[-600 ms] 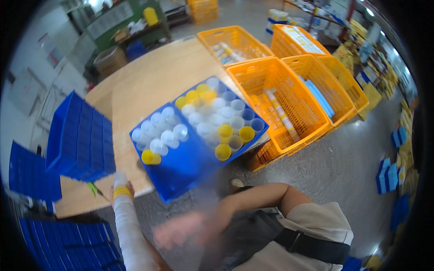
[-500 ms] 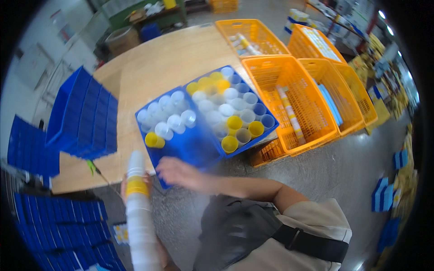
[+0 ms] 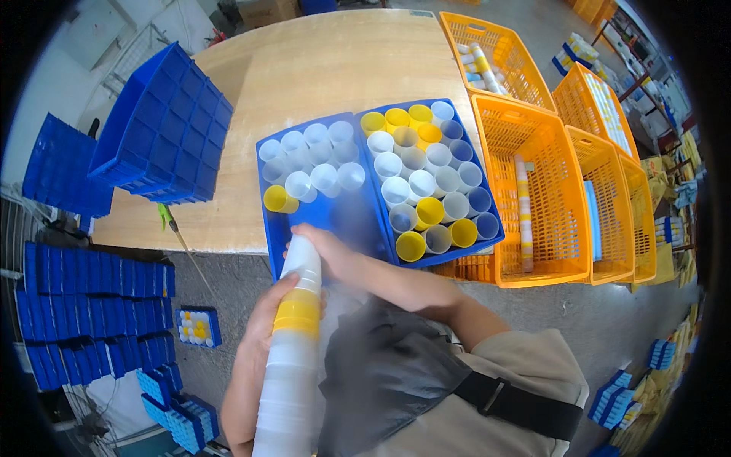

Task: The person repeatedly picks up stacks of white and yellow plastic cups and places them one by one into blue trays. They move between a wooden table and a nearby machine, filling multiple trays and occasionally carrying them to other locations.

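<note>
On the head cam, left grip point(image 3: 266, 308) is wrapped round a long nested stack of white and yellow plastic cups point(image 3: 292, 350); right grip point(image 3: 326, 250) is curled round its top end; that end is over the near part of a blue rectangular plastic tray point(image 3: 286, 228), part-filled with loose cups point(image 3: 324, 177), on a pale wooden bench point(image 3: 327, 68).

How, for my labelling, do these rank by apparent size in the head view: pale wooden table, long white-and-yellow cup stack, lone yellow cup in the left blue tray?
1. Pale wooden table
2. Long white-and-yellow cup stack
3. Lone yellow cup
</note>
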A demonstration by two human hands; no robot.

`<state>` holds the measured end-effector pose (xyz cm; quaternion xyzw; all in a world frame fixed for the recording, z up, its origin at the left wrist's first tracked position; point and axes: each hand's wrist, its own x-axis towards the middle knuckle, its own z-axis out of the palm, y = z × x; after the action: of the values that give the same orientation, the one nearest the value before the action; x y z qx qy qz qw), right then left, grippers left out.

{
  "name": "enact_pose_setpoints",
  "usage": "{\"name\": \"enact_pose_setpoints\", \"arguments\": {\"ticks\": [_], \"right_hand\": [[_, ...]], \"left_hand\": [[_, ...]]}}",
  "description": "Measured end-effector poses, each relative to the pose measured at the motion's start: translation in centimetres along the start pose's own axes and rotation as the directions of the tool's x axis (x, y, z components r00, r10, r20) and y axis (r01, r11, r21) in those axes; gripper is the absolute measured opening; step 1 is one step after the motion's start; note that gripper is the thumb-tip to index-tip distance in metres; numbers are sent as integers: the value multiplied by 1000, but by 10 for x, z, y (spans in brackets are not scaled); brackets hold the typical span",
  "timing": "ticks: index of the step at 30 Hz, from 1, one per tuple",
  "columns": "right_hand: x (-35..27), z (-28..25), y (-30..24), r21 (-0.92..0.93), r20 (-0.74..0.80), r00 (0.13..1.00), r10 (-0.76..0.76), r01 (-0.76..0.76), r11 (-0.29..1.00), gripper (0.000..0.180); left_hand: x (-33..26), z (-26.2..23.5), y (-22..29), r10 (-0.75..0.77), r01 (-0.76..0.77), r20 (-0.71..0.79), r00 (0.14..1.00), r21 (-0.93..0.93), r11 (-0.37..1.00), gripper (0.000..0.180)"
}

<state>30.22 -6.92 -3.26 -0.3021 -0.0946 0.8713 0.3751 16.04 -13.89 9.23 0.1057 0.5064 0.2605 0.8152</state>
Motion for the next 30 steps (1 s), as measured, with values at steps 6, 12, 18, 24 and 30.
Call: {"name": "enact_pose_setpoints", "arguments": {"ticks": [6, 12, 18, 24, 30], "right_hand": [[-14, -15, 26, 130, 5, 1000, -5, 4, 992, 46], [-8, -37, -1, 251, -195, 974, -116, 164, 954, 58], [15, -40, 28, 234, 100, 988, -115, 89, 968, 55], [37, -31, 7, 156, -167, 984, -55, 81, 985, 58], [24, -11, 29, 60, 111, 992, 56, -63, 996, 54]], "left_hand": [[13, -8, 3, -15, 16, 18, 1000, -29, 999, 59], [17, -12, 14, -25, 28, 63, 998, -51, 998, 61], [26, -29, 40, -156, 154, -5, 988, 204, 967, 60], [21, -42, 61, -134, 128, -3, 991, 316, 940, 58], [-2, -65, 56, -113, 113, 96, 989, 3, 994, 54]]}}
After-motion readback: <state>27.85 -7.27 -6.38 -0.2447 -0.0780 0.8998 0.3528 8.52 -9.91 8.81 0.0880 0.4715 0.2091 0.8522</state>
